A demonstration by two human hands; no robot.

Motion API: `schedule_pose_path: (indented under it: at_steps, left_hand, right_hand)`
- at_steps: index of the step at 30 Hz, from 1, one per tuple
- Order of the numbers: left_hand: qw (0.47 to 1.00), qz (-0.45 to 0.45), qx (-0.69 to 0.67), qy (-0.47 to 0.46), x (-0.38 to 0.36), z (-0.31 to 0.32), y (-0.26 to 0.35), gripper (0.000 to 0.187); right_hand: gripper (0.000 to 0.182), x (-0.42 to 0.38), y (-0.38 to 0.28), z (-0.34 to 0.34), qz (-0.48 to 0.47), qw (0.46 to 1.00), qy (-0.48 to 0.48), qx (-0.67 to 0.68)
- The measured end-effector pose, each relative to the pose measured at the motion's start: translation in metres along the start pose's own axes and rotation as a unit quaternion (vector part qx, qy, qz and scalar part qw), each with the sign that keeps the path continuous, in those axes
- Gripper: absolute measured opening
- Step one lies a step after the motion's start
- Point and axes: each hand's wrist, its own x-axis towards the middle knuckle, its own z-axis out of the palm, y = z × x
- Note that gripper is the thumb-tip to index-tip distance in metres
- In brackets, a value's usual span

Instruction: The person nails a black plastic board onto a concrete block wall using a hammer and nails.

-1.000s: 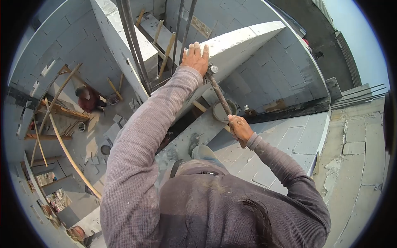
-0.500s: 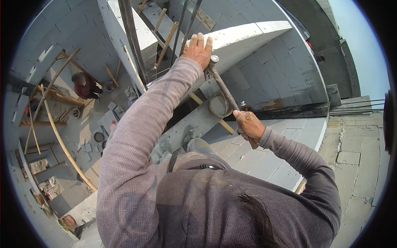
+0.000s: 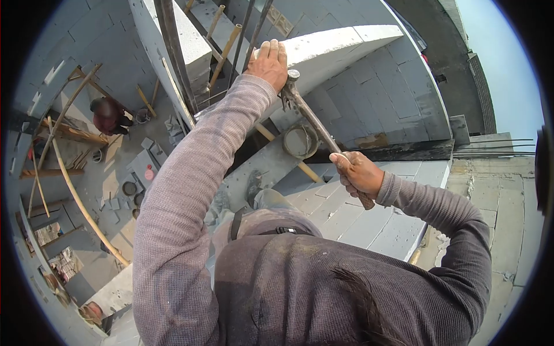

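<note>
My left hand [image 3: 268, 64] lies over the near end of a white block [image 3: 323, 47] on top of the block wall, its fingers laid flat on the upper edge. A claw hammer [image 3: 314, 121] is in my right hand [image 3: 358, 174], which is wrapped round the lower part of its handle. The hammer's head is up, close beside my left wrist and the side of the block; whether it touches the block I cannot tell. Below the hammer a round bucket [image 3: 300, 142] stands on a plank.
Dark vertical bars [image 3: 173, 55] rise left of my left hand. Bamboo poles [image 3: 81, 193] lean at the left. A person [image 3: 108, 117] is on the floor far below, among loose blocks and buckets. A block wall [image 3: 369, 222] runs under my right arm.
My right hand has moved a little right and the hammer's handle has swung with it. My left hand stays on the block. The whole view has shifted slightly.
</note>
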Motion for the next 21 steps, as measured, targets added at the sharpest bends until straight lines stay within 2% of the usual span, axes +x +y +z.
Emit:
schedule_pose_path:
  at_steps: [4,5,6,7,8,10,12,14,15,16,17,18,19,20,21]
  left_hand:
    - [1.000,-0.007,-0.003,0.006,0.004,0.007,-0.004,0.056]
    - [0.999,-0.019,-0.041,0.014,0.008,0.015,-0.006,0.068]
    - [0.996,-0.021,-0.080,0.019,0.006,0.018,0.003,0.081]
    - [0.997,-0.019,-0.062,-0.038,0.001,-0.002,0.003,0.086]
    - [0.998,-0.024,-0.057,-0.018,0.010,-0.007,-0.003,0.086]
    - [0.996,-0.025,-0.075,-0.045,0.006,0.001,0.004,0.092]
    - [0.997,-0.017,-0.069,-0.030,0.000,-0.003,0.006,0.090]
    - [0.994,0.066,0.046,0.069,-0.025,-0.016,0.013,0.090]
    - [0.982,0.092,-0.093,0.135,-0.045,-0.018,0.017,0.090]
    - [0.946,0.119,-0.230,0.193,-0.072,-0.016,0.024,0.091]
    - [0.901,0.018,-0.424,0.087,-0.105,-0.008,0.036,0.090]
    - [0.803,-0.090,-0.589,-0.026,-0.134,0.000,0.046,0.091]
    - [0.582,-0.222,-0.774,-0.113,-0.150,0.000,0.056,0.090]
    - [0.297,-0.336,-0.873,-0.193,-0.157,0.003,0.068,0.090]
    - [0.191,-0.285,-0.924,-0.168,-0.160,0.014,0.074,0.088]
  right_hand:
    - [0.046,-0.046,-0.053,-0.023,0.061,0.997,-0.028,0.022]
    - [0.047,-0.057,-0.062,-0.037,0.041,0.999,-0.024,-0.004]
    - [0.048,-0.071,-0.080,-0.042,0.079,0.996,-0.007,-0.041]
    - [0.049,-0.088,-0.088,-0.051,0.112,0.993,-0.023,-0.002]
    - [0.049,-0.100,-0.100,-0.061,0.096,0.995,-0.011,-0.010]
    - [0.049,-0.130,-0.102,-0.063,0.118,0.990,0.028,-0.065]
    - [0.049,-0.147,-0.100,-0.060,0.123,0.991,0.041,-0.015]
    - [0.050,-0.160,-0.090,-0.058,0.124,0.990,0.049,0.039]
    - [0.050,-0.167,-0.082,-0.057,0.106,0.993,0.041,0.042]
    - [0.051,-0.173,-0.073,-0.056,0.091,0.994,0.033,0.049]
    - [0.052,-0.179,-0.063,-0.054,0.097,0.992,0.028,0.072]
    - [0.053,-0.184,-0.052,-0.049,0.091,0.990,0.023,0.106]
    - [0.053,-0.186,-0.040,-0.045,0.081,0.989,0.013,0.127]
    - [0.053,-0.186,-0.026,-0.039,0.076,0.986,0.003,0.150]
    - [0.052,-0.184,-0.016,-0.033,0.079,0.982,-0.016,0.174]
